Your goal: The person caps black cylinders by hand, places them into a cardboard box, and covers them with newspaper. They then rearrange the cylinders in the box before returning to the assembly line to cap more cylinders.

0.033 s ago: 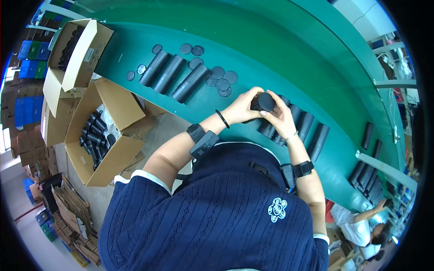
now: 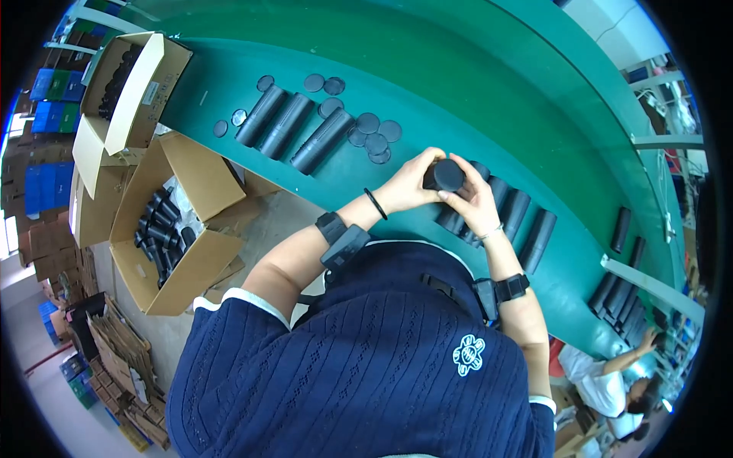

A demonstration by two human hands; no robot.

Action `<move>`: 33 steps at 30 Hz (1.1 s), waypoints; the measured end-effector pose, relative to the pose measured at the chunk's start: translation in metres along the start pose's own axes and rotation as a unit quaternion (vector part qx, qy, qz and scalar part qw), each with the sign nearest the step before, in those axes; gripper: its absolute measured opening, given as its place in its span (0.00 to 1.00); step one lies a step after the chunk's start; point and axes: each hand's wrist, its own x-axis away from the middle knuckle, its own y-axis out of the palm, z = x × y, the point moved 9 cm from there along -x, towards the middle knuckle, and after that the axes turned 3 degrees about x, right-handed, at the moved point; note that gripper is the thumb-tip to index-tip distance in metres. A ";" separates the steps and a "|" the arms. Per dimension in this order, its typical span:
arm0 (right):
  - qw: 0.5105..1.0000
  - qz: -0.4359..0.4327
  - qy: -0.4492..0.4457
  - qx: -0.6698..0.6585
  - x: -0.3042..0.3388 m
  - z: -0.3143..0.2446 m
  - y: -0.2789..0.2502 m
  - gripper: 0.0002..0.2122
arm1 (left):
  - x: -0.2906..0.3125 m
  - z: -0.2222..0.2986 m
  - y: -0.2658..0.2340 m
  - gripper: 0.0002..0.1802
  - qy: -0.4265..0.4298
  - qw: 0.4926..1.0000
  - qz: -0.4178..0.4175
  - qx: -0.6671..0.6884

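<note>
Both my hands are wrapped around one black plastic tube (image 2: 449, 175), held above the green bench with its round end turned up. My left hand (image 2: 413, 182) grips its left side, and my right hand (image 2: 475, 200) closes on the other side with thumb and fingers near the top edge. Most of the tube's body is hidden by the hands. Just right of and below them, several black tubes (image 2: 539, 240) lie side by side. Left of my hands lie three more black tubes (image 2: 323, 140), with several loose black discs (image 2: 377, 143) scattered around them.
An open cardboard box (image 2: 206, 179) with black funnel-shaped parts (image 2: 162, 229) stands left of the bench (image 2: 427, 114). Another carton (image 2: 156, 99) holds dark parts at the far left. More tubes (image 2: 611, 294) lie beyond a metal post at right, near a co-worker (image 2: 599, 382).
My hands and the tube stay almost in place. At the lower right, the co-worker's hand has shifted slightly upward.
</note>
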 end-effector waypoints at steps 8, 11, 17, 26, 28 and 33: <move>0.998 -0.035 -0.043 0.026 0.004 -0.008 0.011 0.32 | 0.015 -0.001 0.002 0.38 0.075 0.987 0.041 -0.140; 0.998 -0.015 -0.044 -0.033 0.004 -0.007 0.006 0.27 | 0.012 0.006 0.004 0.39 0.077 0.984 0.031 -0.155; 1.000 0.022 -0.008 -0.018 -0.003 0.006 -0.001 0.21 | 0.004 -0.020 0.005 0.34 -0.060 0.982 -0.070 0.164; 0.996 0.042 -0.011 -0.073 -0.007 0.002 0.002 0.21 | -0.001 -0.012 0.005 0.30 -0.005 0.999 -0.047 0.014; 0.997 0.017 0.018 -0.075 -0.009 0.001 0.001 0.23 | 0.001 0.007 0.005 0.36 0.046 0.997 -0.064 -0.011; 0.960 0.047 -0.123 0.248 -0.002 -0.021 0.006 0.38 | -0.005 0.002 -0.005 0.39 0.066 0.988 0.005 -0.138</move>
